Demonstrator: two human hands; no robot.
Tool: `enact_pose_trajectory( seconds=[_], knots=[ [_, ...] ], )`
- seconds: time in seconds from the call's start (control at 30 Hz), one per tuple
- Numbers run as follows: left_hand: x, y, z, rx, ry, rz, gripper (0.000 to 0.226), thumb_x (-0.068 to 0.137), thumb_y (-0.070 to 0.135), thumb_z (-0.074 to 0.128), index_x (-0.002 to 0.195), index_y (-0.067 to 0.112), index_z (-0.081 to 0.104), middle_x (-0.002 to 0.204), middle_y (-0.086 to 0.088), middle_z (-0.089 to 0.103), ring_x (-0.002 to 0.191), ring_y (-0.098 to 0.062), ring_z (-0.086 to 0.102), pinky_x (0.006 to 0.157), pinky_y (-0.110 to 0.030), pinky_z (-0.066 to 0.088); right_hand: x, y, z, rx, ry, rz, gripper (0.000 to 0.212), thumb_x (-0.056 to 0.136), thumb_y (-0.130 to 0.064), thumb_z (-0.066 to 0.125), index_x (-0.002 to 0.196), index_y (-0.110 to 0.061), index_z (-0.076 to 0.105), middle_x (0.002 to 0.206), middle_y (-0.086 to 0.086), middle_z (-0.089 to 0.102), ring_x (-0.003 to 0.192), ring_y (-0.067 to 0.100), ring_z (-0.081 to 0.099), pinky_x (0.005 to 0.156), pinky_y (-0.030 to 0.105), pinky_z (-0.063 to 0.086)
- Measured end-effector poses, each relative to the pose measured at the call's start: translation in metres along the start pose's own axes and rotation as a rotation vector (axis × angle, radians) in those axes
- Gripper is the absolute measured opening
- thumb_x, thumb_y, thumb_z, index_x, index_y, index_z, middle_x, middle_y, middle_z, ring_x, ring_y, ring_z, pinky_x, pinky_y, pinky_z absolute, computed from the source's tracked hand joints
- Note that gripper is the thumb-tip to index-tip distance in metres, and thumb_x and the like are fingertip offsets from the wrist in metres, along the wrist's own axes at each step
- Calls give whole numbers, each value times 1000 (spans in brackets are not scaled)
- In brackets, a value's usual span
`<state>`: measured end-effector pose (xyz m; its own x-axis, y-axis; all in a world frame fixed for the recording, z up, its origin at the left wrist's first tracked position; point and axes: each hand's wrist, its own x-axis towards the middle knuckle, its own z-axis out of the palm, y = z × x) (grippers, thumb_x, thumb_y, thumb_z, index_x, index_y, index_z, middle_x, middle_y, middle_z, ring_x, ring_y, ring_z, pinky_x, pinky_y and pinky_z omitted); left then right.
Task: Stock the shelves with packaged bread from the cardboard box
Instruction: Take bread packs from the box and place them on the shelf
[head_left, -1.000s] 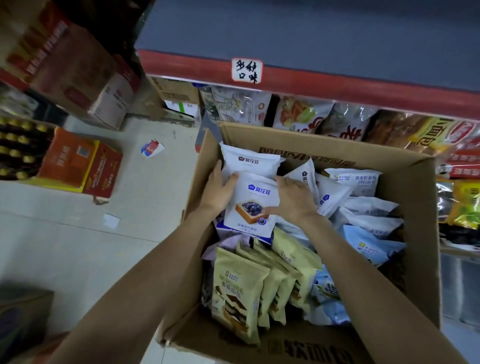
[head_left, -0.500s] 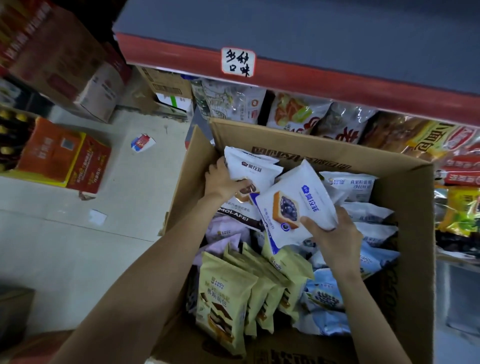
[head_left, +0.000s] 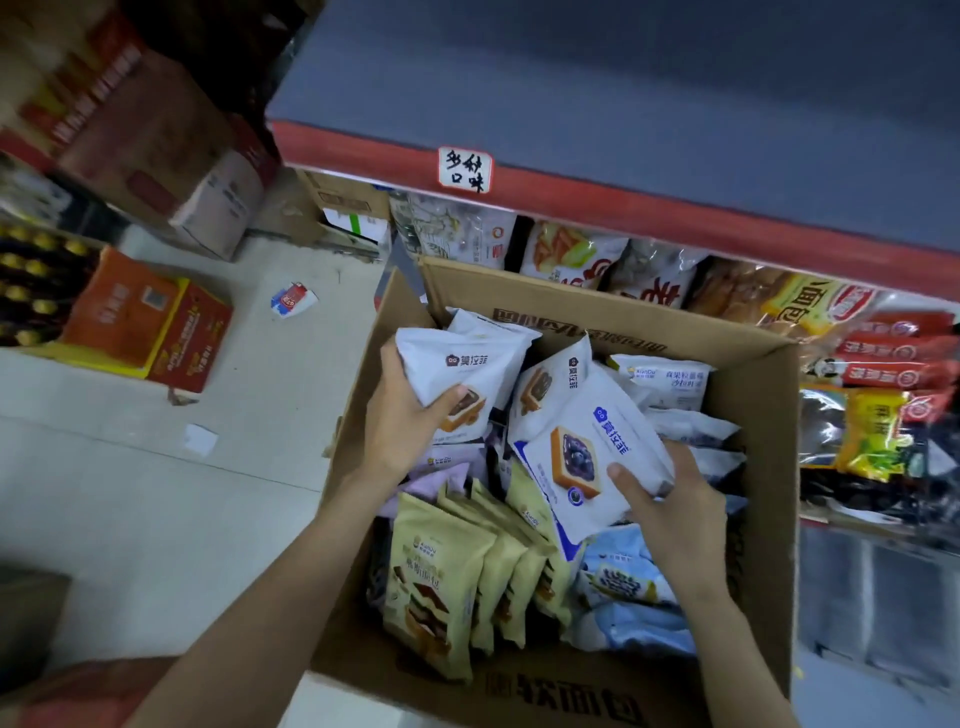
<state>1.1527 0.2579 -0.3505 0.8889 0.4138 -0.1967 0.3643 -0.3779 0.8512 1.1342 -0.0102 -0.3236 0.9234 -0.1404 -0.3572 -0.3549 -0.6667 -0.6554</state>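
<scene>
A: What is the left hand (head_left: 400, 426) doing?

B: It is gripping a white pack (head_left: 457, 369) by its lower edge, thumb curling over the front and fingers wrapping behind. The pack is tilting above the far left corner of the box (head_left: 769, 519).

A: And the right hand (head_left: 670, 499)?

B: It is pinching a blueberry pack (head_left: 597, 457), white with a blue logo, thumb lying on the printed face and fingers closing round its right edge. This pack is leaning over the middle of the box, above the other bread.

A: What is lying in the box?

B: Cream packs (head_left: 441, 582) are standing in a row along the near left side; pale blue packs (head_left: 628, 597) are lying at the near right; further white packs (head_left: 665, 379) are crowding the far side.

A: Where is the box sitting?

B: It is sitting open beside a shelf (head_left: 623, 218) with a red edge, which is bearing a handwritten label (head_left: 464, 169). Packaged goods (head_left: 571, 254) are filling the tier beneath, just beyond the box's far wall.
</scene>
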Motion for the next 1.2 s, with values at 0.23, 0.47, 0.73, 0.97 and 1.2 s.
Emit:
enact_pose_trajectory(
  seconds=[0.23, 0.47, 0.73, 0.97, 1.2],
  knots=[
    [-42, 92, -88, -136, 108, 80, 65, 70, 22, 81, 117, 23, 36, 105, 26, 55, 89, 16, 58, 77, -17, 51, -41, -61, -77, -48, 137, -249, 51, 74, -22, 80, 115, -13, 51, 91, 3, 62, 68, 20, 55, 51, 30, 40],
    [-63, 204, -164, -160, 118, 313, 48, 79, 57, 65, 116, 31, 50, 109, 21, 63, 104, -1, 60, 88, -29, 49, -64, -151, -160, 139, 129, -516, 40, 80, -32, 71, 112, -19, 53, 94, -8, 67, 82, 10, 64, 66, 29, 51],
    [-45, 328, -240, -176, 185, 621, 25, 82, 49, 61, 105, 43, 53, 103, 21, 66, 96, 3, 63, 85, -29, 52, -84, -270, -250, 109, 255, -776, 25, 82, -35, 67, 100, -28, 52, 83, -23, 63, 79, 13, 64, 73, 36, 50],
    [-7, 408, -269, -274, 202, 776, 29, 84, 42, 65, 106, 25, 54, 97, 16, 65, 84, 7, 63, 70, -12, 49, -92, -343, -302, 407, 438, -879, 23, 85, -26, 67, 102, -25, 52, 84, -17, 66, 68, -8, 62, 62, 11, 47],
    [44, 464, -284, -469, 235, 862, 29, 86, 34, 66, 107, 19, 51, 96, 15, 64, 85, 4, 63, 77, -20, 50, -64, -426, -346, 780, 535, -1032, 18, 92, -22, 57, 96, -29, 42, 111, 6, 64, 86, 8, 65, 73, 24, 55]
  ],
)
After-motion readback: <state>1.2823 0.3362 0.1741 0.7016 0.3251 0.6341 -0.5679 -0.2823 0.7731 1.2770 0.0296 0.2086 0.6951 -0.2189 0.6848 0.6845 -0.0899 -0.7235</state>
